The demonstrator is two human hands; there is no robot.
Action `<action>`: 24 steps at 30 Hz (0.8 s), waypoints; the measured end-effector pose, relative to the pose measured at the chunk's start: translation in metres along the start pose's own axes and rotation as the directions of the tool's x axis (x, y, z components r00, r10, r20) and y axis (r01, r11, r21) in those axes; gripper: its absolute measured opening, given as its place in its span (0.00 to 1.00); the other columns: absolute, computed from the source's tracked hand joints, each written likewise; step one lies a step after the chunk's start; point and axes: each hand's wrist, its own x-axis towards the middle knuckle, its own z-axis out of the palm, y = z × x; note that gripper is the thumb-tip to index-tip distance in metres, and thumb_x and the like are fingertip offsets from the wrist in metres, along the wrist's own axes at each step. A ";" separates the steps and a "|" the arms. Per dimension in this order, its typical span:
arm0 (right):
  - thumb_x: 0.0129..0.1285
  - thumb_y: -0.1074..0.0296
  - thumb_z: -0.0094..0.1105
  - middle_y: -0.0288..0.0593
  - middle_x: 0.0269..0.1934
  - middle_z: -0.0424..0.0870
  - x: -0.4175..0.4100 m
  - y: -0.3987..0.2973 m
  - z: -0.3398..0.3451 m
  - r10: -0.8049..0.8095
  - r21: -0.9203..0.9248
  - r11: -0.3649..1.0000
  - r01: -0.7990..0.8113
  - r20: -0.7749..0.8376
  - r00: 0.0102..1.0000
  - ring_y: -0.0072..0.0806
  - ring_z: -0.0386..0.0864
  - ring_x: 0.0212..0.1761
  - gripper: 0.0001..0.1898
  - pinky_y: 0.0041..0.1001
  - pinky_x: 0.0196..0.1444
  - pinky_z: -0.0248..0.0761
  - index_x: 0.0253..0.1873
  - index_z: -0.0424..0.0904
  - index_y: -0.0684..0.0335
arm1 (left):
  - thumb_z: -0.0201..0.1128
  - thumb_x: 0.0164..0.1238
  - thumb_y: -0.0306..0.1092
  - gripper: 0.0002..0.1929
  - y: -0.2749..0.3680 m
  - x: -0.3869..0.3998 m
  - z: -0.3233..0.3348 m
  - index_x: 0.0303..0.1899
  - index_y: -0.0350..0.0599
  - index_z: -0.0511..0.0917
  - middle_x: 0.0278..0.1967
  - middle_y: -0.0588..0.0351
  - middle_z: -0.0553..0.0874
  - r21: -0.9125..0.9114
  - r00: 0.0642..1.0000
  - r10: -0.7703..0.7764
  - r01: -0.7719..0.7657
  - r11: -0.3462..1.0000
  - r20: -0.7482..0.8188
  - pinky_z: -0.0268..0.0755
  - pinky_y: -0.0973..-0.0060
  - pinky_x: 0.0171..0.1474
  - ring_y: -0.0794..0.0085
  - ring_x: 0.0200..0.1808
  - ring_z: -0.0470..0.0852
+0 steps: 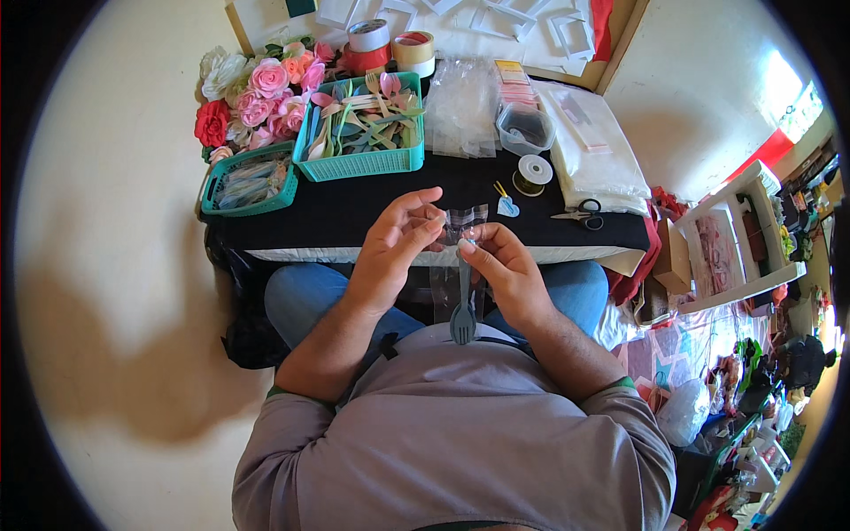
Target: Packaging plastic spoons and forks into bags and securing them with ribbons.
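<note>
Above my lap, a narrow clear plastic bag (pixel 441 285) hangs upright with its crinkled top end over the table's front edge. A blue-grey plastic fork and spoon (pixel 463 322) show with it, heads down and handles up, one overlapping the other. My right hand (pixel 508 265) pinches the bag and the handles' upper ends between thumb and fingers. At the bag's upper left edge are the fingertips of my left hand (pixel 398 245), thumb near the curled fingers and index finger raised. Whether they grip the film is unclear.
A black-covered table (pixel 345 209) bears a green basket of plastic cutlery (pixel 362 162), a smaller basket of wrapped pieces (pixel 292 189), artificial flowers (pixel 259 99), tape rolls (pixel 368 36), plastic bags (pixel 461 109), a plastic tub (pixel 524 126), a ribbon spool (pixel 533 172), a heart tag (pixel 508 206) and scissors (pixel 588 216).
</note>
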 end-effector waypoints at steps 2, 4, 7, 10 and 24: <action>0.71 0.65 0.59 0.30 0.36 0.76 -0.001 -0.001 0.001 0.012 0.015 1.000 -0.012 0.005 1.000 0.12 0.70 0.36 0.09 0.16 0.37 0.63 0.50 0.73 0.61 | 0.59 0.73 0.33 0.14 0.001 0.002 -0.004 0.56 0.41 0.76 0.46 0.59 0.80 0.024 1.000 -0.013 0.013 1.000 -0.004 0.76 0.76 0.47 0.77 0.45 0.80; 0.71 0.65 0.59 0.31 0.37 0.76 -0.001 -0.001 0.000 0.021 0.031 0.999 -0.022 0.008 1.000 0.14 0.71 0.38 0.09 0.18 0.39 0.66 0.50 0.73 0.61 | 0.60 0.72 0.33 0.12 0.003 0.002 -0.005 0.52 0.40 0.79 0.44 0.59 0.82 0.050 1.000 -0.025 0.025 0.998 -0.005 0.76 0.76 0.47 0.77 0.44 0.80; 0.71 0.65 0.59 0.31 0.37 0.76 0.000 0.001 -0.001 0.024 0.014 1.000 -0.024 0.016 1.000 0.14 0.71 0.38 0.09 0.18 0.40 0.65 0.50 0.73 0.61 | 0.61 0.72 0.34 0.09 0.005 0.002 -0.007 0.46 0.39 0.82 0.40 0.59 0.84 0.046 0.999 -0.023 0.025 0.999 -0.041 0.75 0.77 0.45 0.78 0.41 0.80; 0.72 0.66 0.58 0.29 0.36 0.76 0.000 0.001 0.000 0.004 0.008 1.000 -0.004 0.014 1.000 0.09 0.68 0.33 0.09 0.15 0.34 0.60 0.51 0.72 0.61 | 0.61 0.72 0.34 0.09 0.003 0.003 -0.010 0.46 0.39 0.82 0.39 0.59 0.84 0.120 1.000 0.018 -0.015 0.993 -0.025 0.74 0.78 0.42 0.79 0.41 0.79; 0.70 0.66 0.59 0.32 0.37 0.77 -0.001 0.001 -0.001 0.037 0.024 0.999 -0.037 0.001 0.999 0.14 0.72 0.38 0.09 0.19 0.40 0.65 0.50 0.73 0.61 | 0.60 0.74 0.39 0.09 0.005 0.002 -0.008 0.39 0.44 0.80 0.32 0.63 0.81 0.012 0.990 -0.128 0.129 0.992 -0.067 0.71 0.80 0.36 0.81 0.33 0.78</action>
